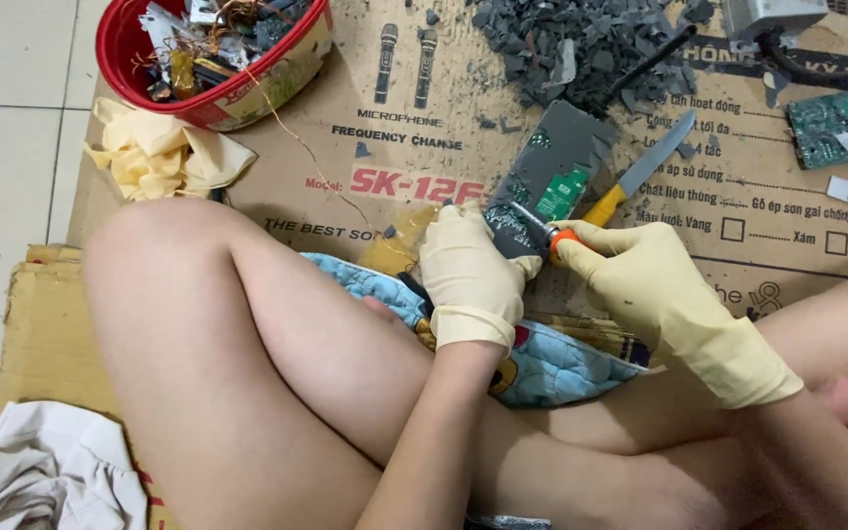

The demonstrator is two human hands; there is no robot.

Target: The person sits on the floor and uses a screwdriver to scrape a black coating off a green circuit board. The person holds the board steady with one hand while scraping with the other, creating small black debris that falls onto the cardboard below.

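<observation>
Head view: left hand point(470, 280) clasps one board point(542, 182); right hand point(640, 275) clasps one screwdriver point(542, 232).

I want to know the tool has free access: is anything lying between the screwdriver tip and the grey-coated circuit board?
Nothing visible does. The right hand holds the screwdriver with its tip against the circuit board, which the left hand grips. The knife lies beside it.

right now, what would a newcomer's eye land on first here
Most likely the two cream-gloved hands at centre: the left hand steadies a grey-coated circuit board while the right hand works an orange-handled tool against it. Next, the red basket of scrap parts at top left, and the pile of grey chips at top centre on the cardboard.
</observation>
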